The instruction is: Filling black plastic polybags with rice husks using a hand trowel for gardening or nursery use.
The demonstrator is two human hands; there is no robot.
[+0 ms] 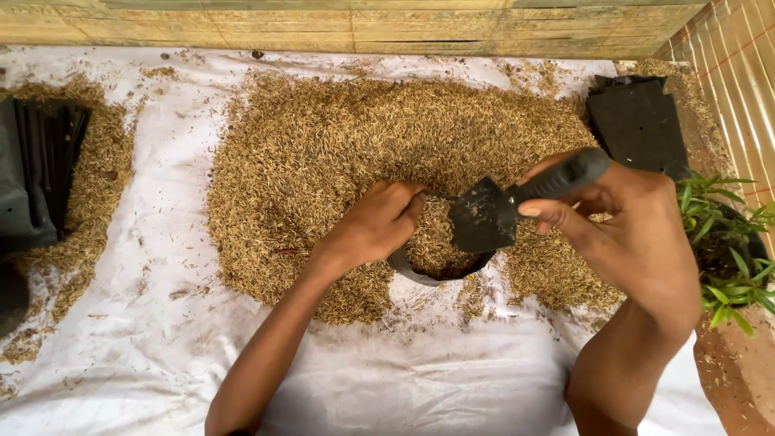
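Two hands fill a black pot with husk, seen from above.

The left hand (373,226) clamps its fingers over the far rim of the pot (428,266), which sits half sunk at the near edge of the husk heap (339,137) on a white sheet (161,339). The right hand (638,234) is clenched around the handle of a black trowel (492,211), its blade just above the pot's mouth. Empty black pots (638,121) lie beyond; a green plant (726,242) stands at right.
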